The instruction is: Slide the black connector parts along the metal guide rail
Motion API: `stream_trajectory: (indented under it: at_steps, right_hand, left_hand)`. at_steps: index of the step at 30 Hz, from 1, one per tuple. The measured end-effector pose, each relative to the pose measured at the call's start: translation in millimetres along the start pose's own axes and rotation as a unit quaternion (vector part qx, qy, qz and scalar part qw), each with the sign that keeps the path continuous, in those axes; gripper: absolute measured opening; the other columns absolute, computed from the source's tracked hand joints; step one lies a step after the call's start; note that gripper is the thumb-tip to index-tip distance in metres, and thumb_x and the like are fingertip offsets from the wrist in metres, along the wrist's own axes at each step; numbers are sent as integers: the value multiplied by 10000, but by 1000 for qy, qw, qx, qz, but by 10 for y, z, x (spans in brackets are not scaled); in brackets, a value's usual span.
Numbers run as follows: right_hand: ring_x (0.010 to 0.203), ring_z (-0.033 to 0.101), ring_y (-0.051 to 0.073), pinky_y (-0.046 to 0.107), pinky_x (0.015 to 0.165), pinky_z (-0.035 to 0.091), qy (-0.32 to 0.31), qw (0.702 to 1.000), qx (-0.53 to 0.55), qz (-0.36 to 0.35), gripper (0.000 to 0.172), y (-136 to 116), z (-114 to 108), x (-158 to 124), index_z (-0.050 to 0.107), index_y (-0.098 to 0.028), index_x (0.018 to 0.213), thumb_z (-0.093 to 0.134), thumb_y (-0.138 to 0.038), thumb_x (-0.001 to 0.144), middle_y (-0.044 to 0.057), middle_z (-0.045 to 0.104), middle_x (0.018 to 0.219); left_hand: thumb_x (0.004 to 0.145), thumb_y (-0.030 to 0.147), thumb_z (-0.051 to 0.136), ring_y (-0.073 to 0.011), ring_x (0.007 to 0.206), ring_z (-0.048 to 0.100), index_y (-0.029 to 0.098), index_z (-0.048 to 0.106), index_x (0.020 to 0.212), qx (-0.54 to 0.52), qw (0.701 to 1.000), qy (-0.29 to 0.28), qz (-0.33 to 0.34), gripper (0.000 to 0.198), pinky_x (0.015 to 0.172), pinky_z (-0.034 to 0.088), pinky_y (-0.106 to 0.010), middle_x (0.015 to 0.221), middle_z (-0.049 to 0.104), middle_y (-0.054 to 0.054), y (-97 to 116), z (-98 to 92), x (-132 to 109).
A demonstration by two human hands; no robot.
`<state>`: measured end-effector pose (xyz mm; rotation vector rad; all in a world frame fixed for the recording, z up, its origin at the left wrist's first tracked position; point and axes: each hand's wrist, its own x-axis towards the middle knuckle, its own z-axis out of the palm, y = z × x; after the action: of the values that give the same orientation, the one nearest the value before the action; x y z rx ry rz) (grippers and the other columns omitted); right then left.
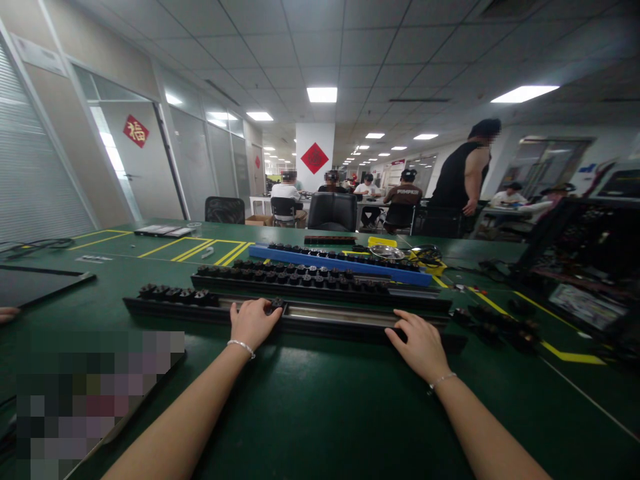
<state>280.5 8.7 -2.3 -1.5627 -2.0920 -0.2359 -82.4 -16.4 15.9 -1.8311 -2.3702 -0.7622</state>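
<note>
A long black rail [330,319] with a metal channel lies across the green table in front of me. Several small black parts [173,293] sit in its left end. My left hand [254,321] rests on the rail near its middle, fingers curled over one black part [277,305]. My right hand [419,341] lies on the rail's right part, fingers bent over its front edge. Behind it lie a second black rail [300,277] full of black parts and a blue rail [345,262] with more.
Loose black parts [500,323] lie at the right. A metal bowl [386,252] on a yellow tray and a dark machine [585,267] stand further back. A tablet [40,283] lies at the left. Several people sit and stand at far tables.
</note>
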Motion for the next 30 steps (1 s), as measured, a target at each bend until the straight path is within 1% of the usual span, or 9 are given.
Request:
stream_trajectory:
  at_steps: [6,8,12,14,21,25,30]
  right_hand:
    - [1110,478,235,442,888,354,-4,1000,-1,2,343,5,8,2,610,-221,741,409,-490,810,48,574,1187]
    - [1110,478,231,436,886,356,-1,1000,-2,0,338,9,16,2,608,-220,745,411,-486,810,47,575,1187]
    - [1111,477,233,437,885,353,-2,1000,-1,0,345,15,21,1,606,-221,747,404,-492,812,47,575,1189]
    - [1113,476,234,436,883,353,-3,1000,0,2,344,16,21,0,608,-221,748,404,-491,811,47,575,1190]
    - [1116,472,240,445,895,343,-4,1000,7,1,358,17,19,1,611,-219,753,399,-502,810,58,570,1193]
    - [1106,479,244,448,889,348,-3,1000,7,0,374,18,20,3,615,-220,744,392,-513,809,61,573,1187]
    - [1105,484,240,445,882,356,5,1000,0,-5,352,21,29,3,614,-221,743,404,-497,807,55,577,1183]
  left_hand:
    - [764,539,454,-273,1064,533,238,654,897,-4,1000,12,22,385,1026,181,-546,994,683,-62,30,7,-22]
    - [766,523,463,-266,1052,539,234,657,904,-2,999,13,34,375,1017,221,-517,987,685,-56,38,12,-26]
    - [777,474,465,-237,989,569,222,663,917,6,998,4,61,350,933,353,-398,956,688,-50,49,12,-25]
    - [785,454,460,-231,969,577,218,664,921,9,997,1,74,340,900,378,-371,944,690,-47,50,11,-23]
    - [807,418,437,-221,996,572,221,657,971,1,994,-8,106,338,939,357,-370,992,685,-42,55,20,-45]
    - [815,404,430,-215,1021,561,234,654,992,-6,994,-9,108,332,986,313,-387,1022,681,-35,66,19,-62]
    - [824,402,417,-208,1035,559,247,644,1005,-15,994,-18,109,329,1020,263,-404,1050,676,-34,67,19,-70]
